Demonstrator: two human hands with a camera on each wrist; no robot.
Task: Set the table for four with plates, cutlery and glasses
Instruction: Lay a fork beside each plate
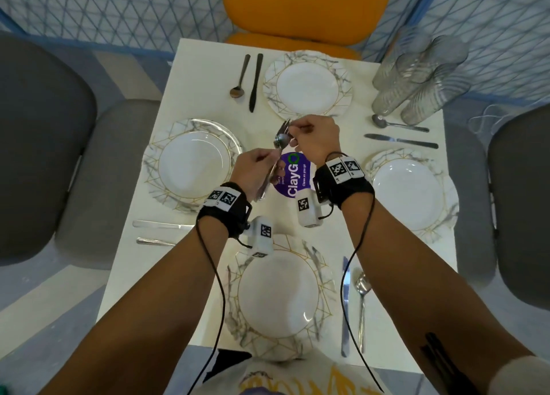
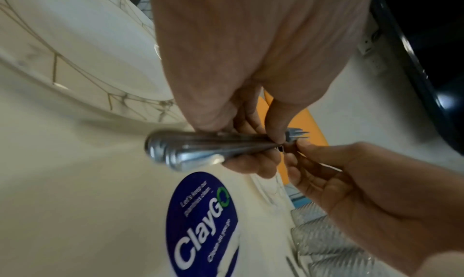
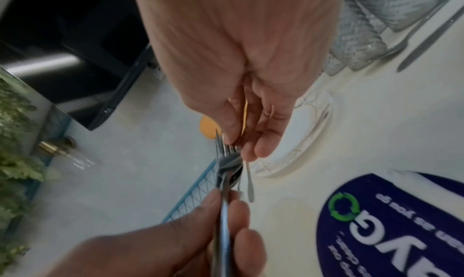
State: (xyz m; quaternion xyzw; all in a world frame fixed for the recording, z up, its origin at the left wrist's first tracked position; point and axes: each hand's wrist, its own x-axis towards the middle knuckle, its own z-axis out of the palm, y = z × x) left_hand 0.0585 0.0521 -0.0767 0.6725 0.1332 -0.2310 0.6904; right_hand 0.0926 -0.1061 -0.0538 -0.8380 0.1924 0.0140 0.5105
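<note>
Above the middle of the white table (image 1: 297,234) my left hand (image 1: 256,171) grips a bundle of metal forks (image 1: 278,144) by their handles. The handle ends (image 2: 175,152) stick out toward the left wrist camera. My right hand (image 1: 312,135) pinches the tines end of the forks (image 3: 227,152) from the far side. Plates lie at each side: far (image 1: 308,86), left (image 1: 193,164), right (image 1: 412,190), near (image 1: 278,293). A knife and a spoon lie beside each plate, such as the near knife (image 1: 345,302) and near spoon (image 1: 361,299).
Several ribbed clear glasses (image 1: 416,82) stand clustered at the table's far right corner. A round purple sticker (image 1: 293,176) sits at the table centre under my hands. An orange chair (image 1: 306,7) stands at the far side, grey chairs left (image 1: 44,147) and right (image 1: 518,192).
</note>
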